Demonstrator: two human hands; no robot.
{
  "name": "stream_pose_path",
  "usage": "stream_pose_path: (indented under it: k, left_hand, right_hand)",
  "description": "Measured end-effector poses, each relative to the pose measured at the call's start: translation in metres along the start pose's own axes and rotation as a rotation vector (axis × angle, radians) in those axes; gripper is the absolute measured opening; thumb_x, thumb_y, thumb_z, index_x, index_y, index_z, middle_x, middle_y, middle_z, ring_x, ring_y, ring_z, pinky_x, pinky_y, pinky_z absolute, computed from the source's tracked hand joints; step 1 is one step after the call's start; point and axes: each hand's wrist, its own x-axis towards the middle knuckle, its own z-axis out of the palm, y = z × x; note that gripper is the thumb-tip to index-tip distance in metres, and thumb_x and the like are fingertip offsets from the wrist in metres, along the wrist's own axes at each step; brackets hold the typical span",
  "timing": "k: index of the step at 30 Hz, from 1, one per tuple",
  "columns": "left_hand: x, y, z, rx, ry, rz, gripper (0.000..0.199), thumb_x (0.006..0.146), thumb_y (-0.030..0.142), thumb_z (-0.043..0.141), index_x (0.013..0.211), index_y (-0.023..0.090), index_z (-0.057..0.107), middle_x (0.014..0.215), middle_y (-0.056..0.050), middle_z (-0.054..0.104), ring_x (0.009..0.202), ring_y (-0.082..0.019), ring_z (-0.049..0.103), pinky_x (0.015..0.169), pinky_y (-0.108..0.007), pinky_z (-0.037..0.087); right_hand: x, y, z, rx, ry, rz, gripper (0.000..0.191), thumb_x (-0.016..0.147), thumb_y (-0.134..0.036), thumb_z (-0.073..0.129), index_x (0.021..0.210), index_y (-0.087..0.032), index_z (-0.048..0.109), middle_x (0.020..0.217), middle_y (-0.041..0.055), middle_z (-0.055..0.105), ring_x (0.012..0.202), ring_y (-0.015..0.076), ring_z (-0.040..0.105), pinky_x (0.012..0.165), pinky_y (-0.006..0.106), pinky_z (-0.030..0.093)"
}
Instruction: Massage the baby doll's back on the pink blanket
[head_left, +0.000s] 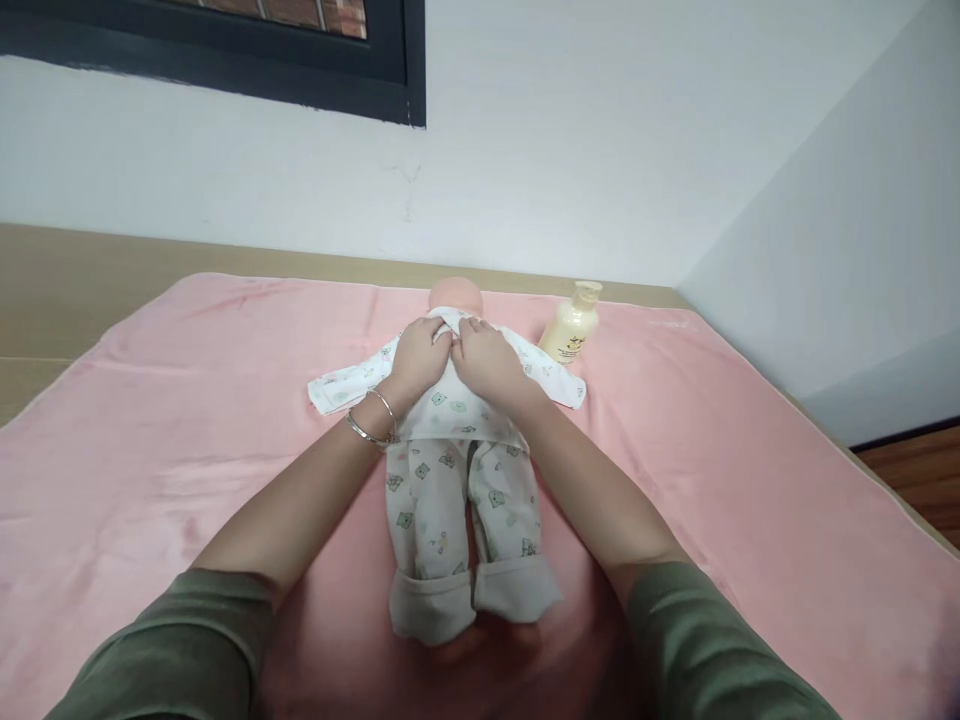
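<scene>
A baby doll lies stretched out on a pink blanket, its bald head (456, 296) at the far end. It wears a white printed baby shirt (450, 405) with the sleeves spread sideways, and matching trousers (439, 500) with turned-up cuffs. On the upper part of the shirt, near the collar, my left hand (420, 355) has its fingers bent and closed on the cloth. Beside it my right hand (487, 362) grips the same area, the thumbs almost touching. Both hands partly cover the cloth between them. Whether the doll faces up or down I cannot tell.
To the right of the doll's head a cream-coloured pump bottle (574, 322) leans on the pink blanket (247, 400), near one sleeve. Behind the blanket runs a wooden edge (150, 245) against a white wall (570, 140). A dark window frame (300, 70) is at upper left.
</scene>
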Motion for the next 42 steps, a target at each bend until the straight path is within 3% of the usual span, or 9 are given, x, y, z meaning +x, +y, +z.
stream_pose_path:
  k: [3,6,12,15,32,42]
  left_hand:
    - [0.002,-0.007,0.005,-0.018,0.038,-0.040,0.027,0.090,0.027,0.038,0.088,0.020,0.065,0.100,-0.013,0.073,0.098,-0.027,0.065,0.094,-0.041,0.051]
    - [0.000,-0.010,0.010,-0.014,0.051,-0.037,0.032,0.090,0.029,0.038,0.094,0.019,0.068,0.104,-0.013,0.074,0.103,-0.028,0.065,0.099,-0.042,0.051]
    - [-0.002,-0.011,0.015,-0.046,0.078,-0.019,0.048,0.092,0.029,0.039,0.126,0.013,0.069,0.130,-0.015,0.072,0.124,-0.029,0.062,0.114,-0.044,0.045]
    - [-0.003,-0.011,0.016,-0.042,0.077,-0.034,0.047,0.092,0.029,0.040,0.127,0.015,0.070,0.131,-0.013,0.072,0.125,-0.029,0.062,0.114,-0.044,0.045]
    - [-0.003,-0.009,0.016,-0.041,0.104,-0.043,0.046,0.092,0.028,0.041,0.124,0.015,0.071,0.127,-0.013,0.073,0.124,-0.028,0.063,0.113,-0.044,0.046]
    - [-0.003,-0.009,0.014,-0.039,0.073,-0.037,0.049,0.093,0.029,0.039,0.128,0.011,0.069,0.130,-0.017,0.071,0.125,-0.030,0.062,0.114,-0.044,0.045]
  right_hand:
    - [-0.006,-0.011,0.001,-0.060,0.009,-0.002,0.047,0.103,-0.019,0.032,0.140,0.000,0.053,0.147,0.0261,0.057,0.136,0.0356,0.052,0.110,0.047,0.043]
    - [-0.002,-0.006,0.004,0.007,0.011,-0.003,0.046,0.102,-0.019,0.031,0.137,-0.004,0.057,0.147,0.0245,0.058,0.135,0.0346,0.053,0.111,0.047,0.043]
    - [0.019,0.026,0.014,0.212,0.011,0.104,0.057,0.102,-0.043,0.036,0.144,-0.008,0.051,0.155,0.0204,0.052,0.144,0.0352,0.045,0.122,0.055,0.030]
    - [0.023,0.033,0.019,0.230,0.007,0.115,0.062,0.100,-0.050,0.036,0.145,-0.009,0.049,0.157,0.0204,0.051,0.146,0.0358,0.043,0.123,0.057,0.027]
    - [0.024,0.033,0.026,0.195,0.037,0.109,0.063,0.101,-0.051,0.035,0.146,-0.009,0.049,0.155,0.0209,0.053,0.145,0.0355,0.045,0.123,0.056,0.027]
    - [0.021,0.030,0.020,0.215,0.023,0.115,0.060,0.101,-0.049,0.036,0.143,-0.010,0.052,0.154,0.0193,0.054,0.144,0.0349,0.046,0.123,0.056,0.026]
